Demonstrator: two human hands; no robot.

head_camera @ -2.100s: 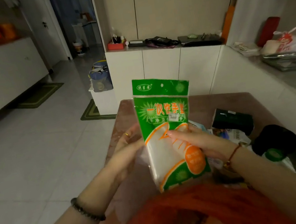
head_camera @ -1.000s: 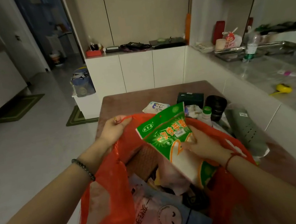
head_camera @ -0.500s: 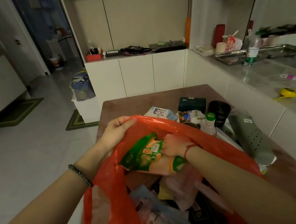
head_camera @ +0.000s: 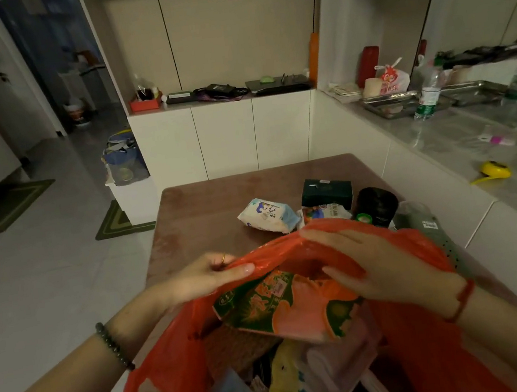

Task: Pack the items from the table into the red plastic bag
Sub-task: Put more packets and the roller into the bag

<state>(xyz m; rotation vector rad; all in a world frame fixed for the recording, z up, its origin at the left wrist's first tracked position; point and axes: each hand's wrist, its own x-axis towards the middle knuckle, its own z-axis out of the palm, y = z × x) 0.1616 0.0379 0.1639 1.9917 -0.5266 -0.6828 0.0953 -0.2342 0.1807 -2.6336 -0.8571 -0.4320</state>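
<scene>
Since half a second ago, right hand [head_camera: 387, 264] has let go of the green packet [head_camera: 285, 307] and come up out of the bag; packet now lies loose on top of the contents, tilted, its green header toward 9 o'clock.

Table [head_camera: 218, 198]: brown top, fills the middle of the view, far edge at 12 o'clock.

Red plastic bag [head_camera: 162, 373]: mouth open toward the camera, near end of the table, taking up the whole 6 o'clock region. Contents under the packet: pinkish pouches, a yellow piece, dark items; details too dim to read.

Right hand: lying over the bag's far rim at about 1 o'clock of the mouth, fingers [head_camera: 338, 234] spread and flat, thumb over the opening just above the packet. Nothing grasped. Red string on the wrist.

Left hand [head_camera: 202, 279]: at 9 o'clock of the mouth, thumb and fingers pinched on the bag's rim, holding it up. Ring on one finger, dark bead bracelet on the wrist.

Items on the table beyond the bag, toward 12–1 o'clock:
- dark green box [head_camera: 325, 191], farthest back
- black round container [head_camera: 378, 204], at 3 o'clock of the box
- white and blue tissue pack [head_camera: 268, 216], at 9 o'clock of the box, lying flat
- small printed packet [head_camera: 325, 211], touching the bag's rim
- green bottle cap [head_camera: 363, 217], just showing above the rim
</scene>
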